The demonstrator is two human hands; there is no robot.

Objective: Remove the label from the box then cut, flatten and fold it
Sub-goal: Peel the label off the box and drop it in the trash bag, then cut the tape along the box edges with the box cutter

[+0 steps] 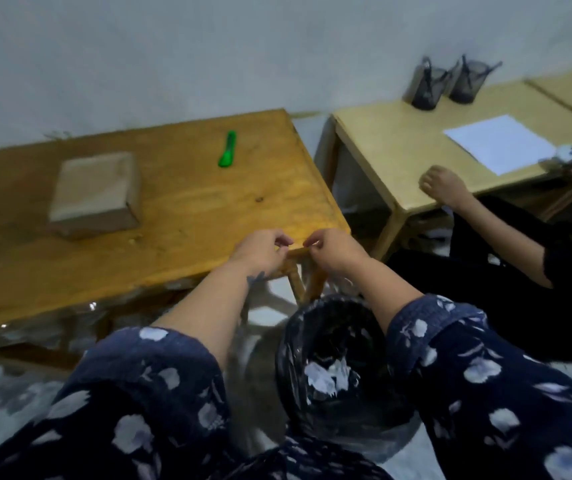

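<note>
two hands meet at the near right corner of an orange-brown wooden counter (180, 202), above a bin lined with a black plastic bag (340, 368). the left hand (263, 249) and the right hand (333, 247) face each other, fingertips almost touching, each grip curled with thumb against forefinger; whether anything small is pinched between them cannot be told through the blur. both forearms come out of dark blue sleeves with a pale flower print (485, 375). white scraps (329, 374) lie inside the bin. at ten o'clock from the hands, well apart, the flat brown cardboard box (95, 190) rests closed on the counter. at twelve o'clock lies a green utility knife (228, 150), untouched. at two o'clock, on a paler wooden counter (398, 150), another person's hand (442, 185) rests near a white sheet of paper (501, 143) and two dark mesh pen holders (445, 84).
</note>
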